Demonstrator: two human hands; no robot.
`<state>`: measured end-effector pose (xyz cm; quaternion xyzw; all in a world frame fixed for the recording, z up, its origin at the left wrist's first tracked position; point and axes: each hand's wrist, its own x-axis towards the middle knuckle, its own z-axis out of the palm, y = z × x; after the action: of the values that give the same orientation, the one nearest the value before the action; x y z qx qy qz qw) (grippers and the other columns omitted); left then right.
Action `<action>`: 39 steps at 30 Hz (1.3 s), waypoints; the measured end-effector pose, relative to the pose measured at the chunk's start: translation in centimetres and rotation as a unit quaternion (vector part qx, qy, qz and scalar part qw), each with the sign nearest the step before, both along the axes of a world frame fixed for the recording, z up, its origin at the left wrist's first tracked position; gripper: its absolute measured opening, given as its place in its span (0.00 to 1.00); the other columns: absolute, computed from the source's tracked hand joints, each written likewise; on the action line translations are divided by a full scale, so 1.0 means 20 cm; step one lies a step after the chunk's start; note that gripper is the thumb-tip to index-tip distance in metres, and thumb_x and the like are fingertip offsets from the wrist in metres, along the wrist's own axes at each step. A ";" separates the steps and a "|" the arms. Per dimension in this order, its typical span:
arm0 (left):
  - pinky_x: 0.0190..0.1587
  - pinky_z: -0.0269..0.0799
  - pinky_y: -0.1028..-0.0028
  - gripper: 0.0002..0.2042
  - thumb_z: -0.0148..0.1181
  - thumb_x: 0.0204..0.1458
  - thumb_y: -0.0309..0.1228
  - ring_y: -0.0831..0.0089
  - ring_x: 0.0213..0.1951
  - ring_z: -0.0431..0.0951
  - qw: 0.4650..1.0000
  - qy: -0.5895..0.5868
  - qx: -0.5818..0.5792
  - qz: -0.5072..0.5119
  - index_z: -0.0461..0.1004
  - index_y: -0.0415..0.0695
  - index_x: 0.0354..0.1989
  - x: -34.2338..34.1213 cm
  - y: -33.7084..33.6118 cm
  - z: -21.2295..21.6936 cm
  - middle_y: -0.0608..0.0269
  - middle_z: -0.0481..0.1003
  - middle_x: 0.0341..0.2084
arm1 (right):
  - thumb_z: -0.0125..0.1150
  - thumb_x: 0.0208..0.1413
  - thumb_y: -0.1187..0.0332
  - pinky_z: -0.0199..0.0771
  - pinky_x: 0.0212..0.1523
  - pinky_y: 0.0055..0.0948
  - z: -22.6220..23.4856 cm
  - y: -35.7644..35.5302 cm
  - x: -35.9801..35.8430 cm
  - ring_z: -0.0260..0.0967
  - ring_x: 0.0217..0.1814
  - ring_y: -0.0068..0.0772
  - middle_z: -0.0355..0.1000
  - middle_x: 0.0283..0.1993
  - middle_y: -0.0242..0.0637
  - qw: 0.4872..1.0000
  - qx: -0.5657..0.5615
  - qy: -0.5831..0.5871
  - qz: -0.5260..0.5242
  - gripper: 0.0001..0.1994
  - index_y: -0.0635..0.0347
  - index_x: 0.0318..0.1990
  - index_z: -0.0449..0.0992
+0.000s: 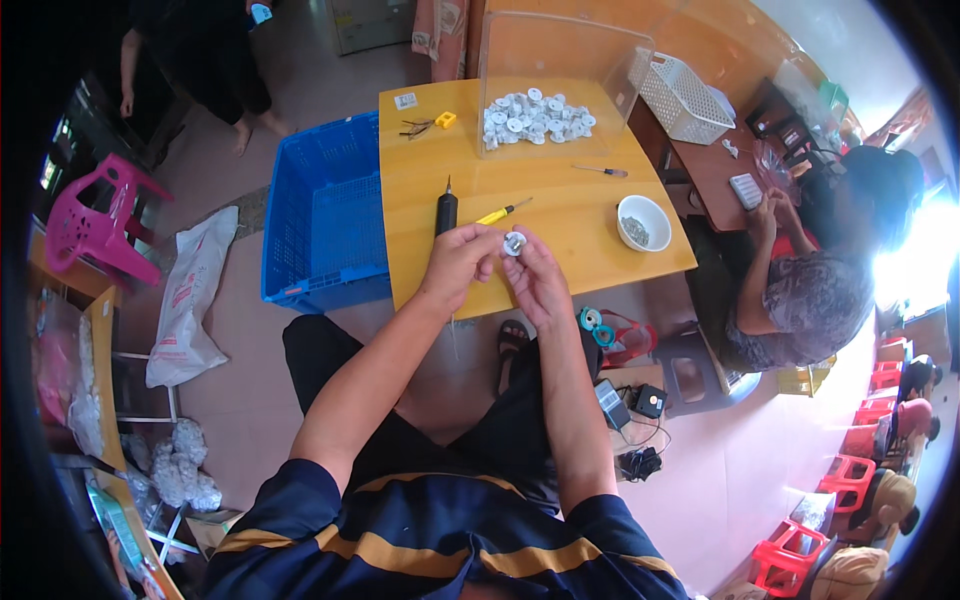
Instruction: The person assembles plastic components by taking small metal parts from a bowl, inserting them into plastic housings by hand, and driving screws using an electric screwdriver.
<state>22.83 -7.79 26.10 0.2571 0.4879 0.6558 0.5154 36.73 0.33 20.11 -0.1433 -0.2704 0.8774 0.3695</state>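
Note:
Over the near edge of the wooden table, a small round white plastic part (514, 243) with a metallic-looking centre sits between my hands. My right hand (541, 280) pinches it between thumb and fingers. My left hand (463, 268) has its fingers closed at the part's left side; whether they grip anything else is hidden. Just beyond my left hand lies a black electric screwdriver (447, 212), bit pointing away. A yellow screwdriver (500, 213) rests beside it. To the right stands a white bowl (665, 232) of small metal pieces.
A clear bin (600, 60) with several white round parts stands at the table's (420, 180) far side. A small screwdriver (602, 171) and a yellow-handled tool (445, 120) lie there too. Left is a blue crate (325, 215). A seated person (815, 295) works at right.

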 end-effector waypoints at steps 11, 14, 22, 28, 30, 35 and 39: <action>0.25 0.67 0.79 0.07 0.62 0.55 0.30 0.82 0.22 0.73 0.968 0.238 0.045 0.065 0.80 0.40 0.36 0.00 0.04 -0.07 0.69 0.77 0.25 | 0.56 0.65 0.73 0.79 0.55 0.27 0.02 0.00 0.00 0.75 0.54 0.33 0.75 0.54 0.43 0.999 -0.009 0.033 -0.007 0.18 0.66 0.61 0.68; 0.26 0.71 0.74 0.06 0.64 0.53 0.29 0.76 0.23 0.77 0.892 0.424 0.113 0.107 0.80 0.42 0.36 0.03 0.05 -0.05 0.64 0.78 0.26 | 0.55 0.65 0.75 0.79 0.57 0.28 0.01 0.00 -0.01 0.74 0.55 0.33 0.74 0.55 0.42 0.999 -0.009 0.044 -0.014 0.18 0.66 0.61 0.68; 0.28 0.75 0.66 0.04 0.64 0.49 0.27 0.60 0.27 0.79 0.723 0.656 0.159 0.150 0.78 0.46 0.34 0.05 0.02 0.03 0.62 0.75 0.27 | 0.54 0.65 0.76 0.77 0.58 0.29 -0.02 -0.02 -0.01 0.73 0.58 0.32 0.72 0.57 0.41 0.999 -0.003 0.045 -0.018 0.18 0.64 0.61 0.68; 0.28 0.75 0.65 0.05 0.64 0.49 0.28 0.60 0.28 0.79 0.686 0.689 0.176 0.151 0.78 0.47 0.35 0.03 0.03 0.02 0.62 0.75 0.27 | 0.54 0.65 0.76 0.75 0.58 0.30 0.00 -0.06 -0.02 0.71 0.59 0.32 0.71 0.60 0.40 0.999 0.003 0.040 -0.028 0.18 0.61 0.62 0.68; 0.29 0.76 0.65 0.04 0.64 0.49 0.28 0.61 0.28 0.80 0.682 0.696 0.176 0.141 0.77 0.47 0.34 0.02 0.04 0.01 0.63 0.75 0.27 | 0.54 0.65 0.75 0.75 0.58 0.30 -0.01 -0.05 -0.01 0.71 0.59 0.32 0.71 0.60 0.40 0.999 0.008 0.037 -0.031 0.18 0.61 0.62 0.68; 0.29 0.76 0.65 0.04 0.64 0.49 0.27 0.62 0.28 0.80 0.670 0.701 0.201 0.140 0.77 0.47 0.34 0.02 0.06 0.02 0.63 0.74 0.27 | 0.58 0.63 0.74 0.76 0.59 0.32 -0.02 -0.04 -0.02 0.72 0.58 0.34 0.73 0.57 0.40 0.998 0.016 0.043 -0.043 0.18 0.60 0.60 0.70; 0.28 0.75 0.65 0.04 0.63 0.50 0.27 0.63 0.27 0.79 0.658 0.710 0.211 0.134 0.75 0.47 0.33 -0.01 0.05 0.03 0.63 0.72 0.25 | 0.57 0.64 0.75 0.74 0.59 0.29 -0.01 -0.06 -0.05 0.71 0.59 0.31 0.72 0.59 0.40 0.998 0.011 0.036 -0.050 0.19 0.62 0.61 0.68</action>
<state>22.54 -6.85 26.62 0.6782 0.5836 0.4210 -0.1494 35.69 -0.87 19.83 -0.1208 -0.2591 0.8594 0.4240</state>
